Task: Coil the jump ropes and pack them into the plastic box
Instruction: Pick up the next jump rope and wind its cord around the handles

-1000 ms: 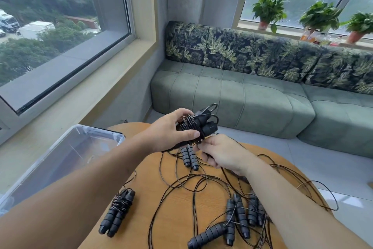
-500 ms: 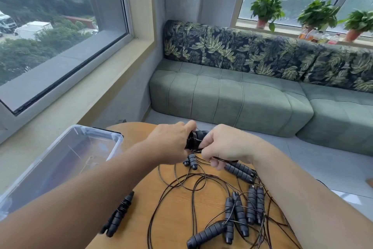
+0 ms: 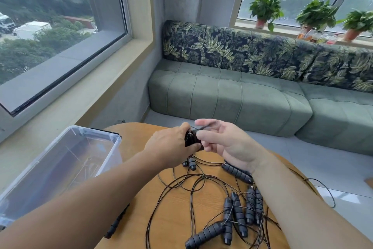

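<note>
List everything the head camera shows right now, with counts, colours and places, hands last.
Coiled black jump rope bundle: one, black, held above the table between both hands.
Loose black jump ropes with ribbed foam handles: several, black, tangled on the table's right half; exact count unclear.
Wrapped black rope bundle: one, black, on the table's left edge, partly hidden by the left forearm.
Clear plastic box: one, transparent, left of the table, open.
Round wooden table: one, tan.
Green sofa: leaf-print back cushions, behind the table.
Potted plants: three, green, on the windowsill.
Left hand: grips the bundle.
Right hand: pinches the cord end.
</note>
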Demonstrator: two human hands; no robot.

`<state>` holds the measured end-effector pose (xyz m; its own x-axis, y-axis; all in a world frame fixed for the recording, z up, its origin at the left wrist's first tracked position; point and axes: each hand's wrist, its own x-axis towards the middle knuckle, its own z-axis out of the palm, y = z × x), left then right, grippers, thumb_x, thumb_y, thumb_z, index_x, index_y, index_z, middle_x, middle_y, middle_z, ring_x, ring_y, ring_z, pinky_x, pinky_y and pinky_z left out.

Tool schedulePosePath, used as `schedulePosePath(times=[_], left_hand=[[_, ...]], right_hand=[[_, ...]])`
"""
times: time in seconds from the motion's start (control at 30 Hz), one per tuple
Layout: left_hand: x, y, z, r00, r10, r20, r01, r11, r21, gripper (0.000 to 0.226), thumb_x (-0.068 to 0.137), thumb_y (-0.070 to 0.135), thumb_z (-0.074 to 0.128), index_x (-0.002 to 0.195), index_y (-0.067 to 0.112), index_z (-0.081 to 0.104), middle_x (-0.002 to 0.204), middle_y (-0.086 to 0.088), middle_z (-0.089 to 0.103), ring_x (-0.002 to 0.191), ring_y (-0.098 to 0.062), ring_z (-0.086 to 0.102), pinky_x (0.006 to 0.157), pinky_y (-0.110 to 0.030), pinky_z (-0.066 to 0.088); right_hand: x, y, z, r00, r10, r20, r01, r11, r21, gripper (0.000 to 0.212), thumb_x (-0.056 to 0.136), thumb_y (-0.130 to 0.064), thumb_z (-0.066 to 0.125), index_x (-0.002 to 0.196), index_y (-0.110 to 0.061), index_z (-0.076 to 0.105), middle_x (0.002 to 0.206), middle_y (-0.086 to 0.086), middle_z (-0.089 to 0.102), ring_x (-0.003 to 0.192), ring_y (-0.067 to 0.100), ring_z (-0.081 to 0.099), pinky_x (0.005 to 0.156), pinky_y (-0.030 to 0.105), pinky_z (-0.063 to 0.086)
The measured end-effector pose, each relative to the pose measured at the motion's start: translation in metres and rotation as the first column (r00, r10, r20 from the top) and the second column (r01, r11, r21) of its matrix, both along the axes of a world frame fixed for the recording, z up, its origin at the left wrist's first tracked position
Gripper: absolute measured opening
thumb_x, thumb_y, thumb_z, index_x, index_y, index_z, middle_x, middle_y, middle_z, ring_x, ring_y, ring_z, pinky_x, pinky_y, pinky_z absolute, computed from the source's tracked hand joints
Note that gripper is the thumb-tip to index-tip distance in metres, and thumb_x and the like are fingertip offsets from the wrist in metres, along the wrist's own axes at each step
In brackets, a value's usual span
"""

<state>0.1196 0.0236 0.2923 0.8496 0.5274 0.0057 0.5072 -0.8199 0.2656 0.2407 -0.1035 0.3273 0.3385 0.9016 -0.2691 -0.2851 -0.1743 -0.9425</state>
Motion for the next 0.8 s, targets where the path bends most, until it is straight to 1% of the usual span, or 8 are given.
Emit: schedulePosePath(times=[0.13, 0.27, 0.33, 0.43, 0.53, 0.63, 0.73, 0.8], left_hand=[[0.01, -0.007, -0.011, 0.998, -0.01, 0.062, 0.009, 1.0, 0.013, 0.037, 0.092, 0.063, 0.039, 0.106, 0.032, 0.052, 0.079, 0.012, 0.058, 0.067, -0.011, 0.058, 0.055, -0.027, 0.046], [0.014, -0.014, -0.01, 0.998, 0.038, 0.059, -0.038, 0.999, -0.001, 0.034, 0.091, 0.052, 0.041, 0.113, 0.028, 0.049, 0.076, 0.01, 0.052, 0.066, -0.016, 0.056, 0.053, -0.028, 0.038], [0.013, -0.017, -0.009, 0.994, 0.068, 0.08, -0.068, 0.998, -0.007, 0.033, 0.093, 0.05, 0.045, 0.114, 0.023, 0.044, 0.084, 0.007, 0.056, 0.07, -0.021, 0.057, 0.058, -0.031, 0.041], [0.013, -0.019, -0.007, 0.986, 0.141, 0.087, -0.139, 0.99, -0.026, 0.035, 0.093, 0.056, 0.046, 0.102, 0.023, 0.039, 0.09, 0.003, 0.061, 0.073, -0.022, 0.06, 0.058, -0.031, 0.043], [0.014, -0.015, -0.01, 0.965, 0.243, 0.096, -0.227, 0.963, -0.148, 0.036, 0.092, 0.058, 0.051, 0.097, 0.025, 0.036, 0.092, 0.003, 0.061, 0.073, -0.02, 0.058, 0.055, -0.029, 0.039], [0.012, -0.011, -0.013, 0.948, 0.292, 0.124, -0.263, 0.942, -0.208, 0.034, 0.092, 0.054, 0.053, 0.102, 0.026, 0.037, 0.095, 0.003, 0.062, 0.077, -0.02, 0.061, 0.058, -0.03, 0.045], [0.01, -0.011, -0.015, 0.937, 0.317, 0.146, -0.278, 0.931, -0.235, 0.03, 0.093, 0.048, 0.055, 0.106, 0.026, 0.038, 0.097, 0.003, 0.061, 0.079, -0.02, 0.061, 0.062, -0.032, 0.051], [0.01, -0.011, -0.014, 0.929, 0.33, 0.165, -0.286, 0.927, -0.243, 0.028, 0.093, 0.044, 0.055, 0.106, 0.026, 0.037, 0.097, 0.002, 0.06, 0.078, -0.02, 0.06, 0.058, -0.031, 0.045]], right_hand=[[-0.017, 0.016, -0.014, 0.879, -0.296, 0.374, 0.323, 0.946, -0.01, 0.032, 0.078, -0.028, 0.082, 0.103, -0.013, 0.068, 0.065, -0.006, 0.062, 0.056, 0.006, 0.053, 0.058, 0.023, 0.047], [-0.025, 0.018, -0.018, 0.509, -0.286, 0.812, 0.38, 0.921, 0.086, 0.023, 0.086, -0.041, 0.071, 0.102, -0.024, 0.071, 0.086, -0.008, 0.061, 0.072, 0.001, 0.056, 0.065, 0.009, 0.044], [-0.026, 0.019, -0.02, 0.411, -0.322, 0.853, 0.372, 0.913, 0.166, 0.023, 0.092, -0.038, 0.064, 0.096, -0.016, 0.072, 0.087, -0.001, 0.064, 0.075, 0.009, 0.059, 0.069, 0.023, 0.051], [-0.024, 0.018, -0.023, 0.403, -0.344, 0.848, 0.375, 0.907, 0.19, 0.028, 0.099, -0.032, 0.056, 0.084, -0.011, 0.069, 0.072, 0.003, 0.067, 0.069, 0.019, 0.061, 0.065, 0.039, 0.05], [-0.024, 0.012, -0.022, 0.425, -0.337, 0.84, 0.391, 0.905, 0.166, 0.031, 0.101, -0.029, 0.052, 0.08, -0.011, 0.066, 0.063, 0.001, 0.065, 0.063, 0.011, 0.061, 0.06, 0.03, 0.049], [-0.028, 0.006, -0.024, 0.503, -0.319, 0.803, 0.406, 0.908, 0.106, 0.031, 0.101, -0.027, 0.051, 0.081, -0.011, 0.068, 0.062, -0.002, 0.065, 0.053, -0.003, 0.059, 0.054, 0.017, 0.047], [-0.029, 0.005, -0.025, 0.551, -0.27, 0.79, 0.43, 0.903, 0.01, 0.034, 0.101, -0.027, 0.049, 0.079, -0.012, 0.07, 0.059, -0.002, 0.066, 0.048, 0.0, 0.058, 0.059, 0.027, 0.055], [-0.027, 0.006, -0.021, 0.612, -0.246, 0.752, 0.44, 0.896, -0.066, 0.036, 0.1, -0.025, 0.05, 0.078, -0.008, 0.072, 0.057, 0.001, 0.067, 0.042, 0.0, 0.055, 0.057, 0.028, 0.055]])
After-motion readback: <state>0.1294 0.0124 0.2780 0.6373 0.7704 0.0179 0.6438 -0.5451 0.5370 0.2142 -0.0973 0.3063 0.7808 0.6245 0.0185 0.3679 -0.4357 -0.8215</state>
